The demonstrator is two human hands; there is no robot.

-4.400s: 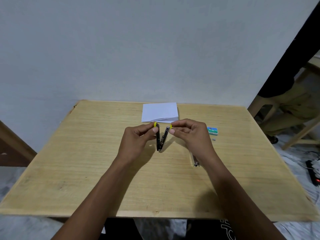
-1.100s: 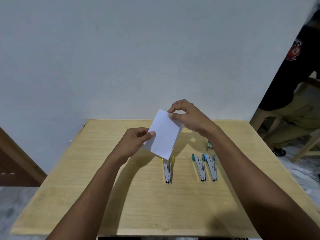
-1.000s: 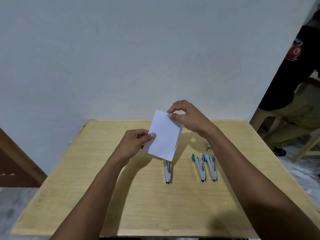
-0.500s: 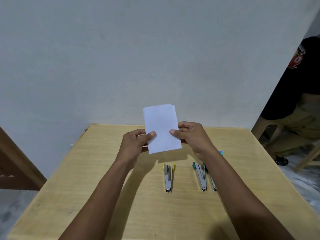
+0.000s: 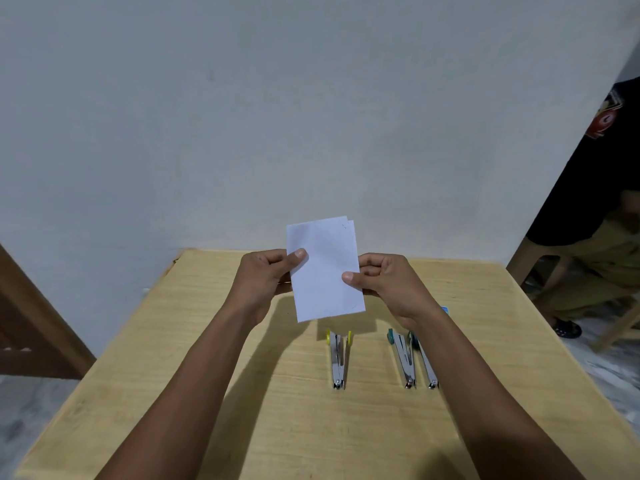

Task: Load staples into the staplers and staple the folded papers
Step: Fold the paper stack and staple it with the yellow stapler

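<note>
A person is holding the folded papers [image 5: 325, 268] upright in the air, above and just behind the yellow-tipped stapler [image 5: 338, 358] lying on the table [image 5: 242, 375]. The left hand [image 5: 263, 275] is pinching one side edge and the right hand [image 5: 388, 282] the other. Light and floppy, the sheets are probably needing a firm pinch close to the stapling corner.
</note>
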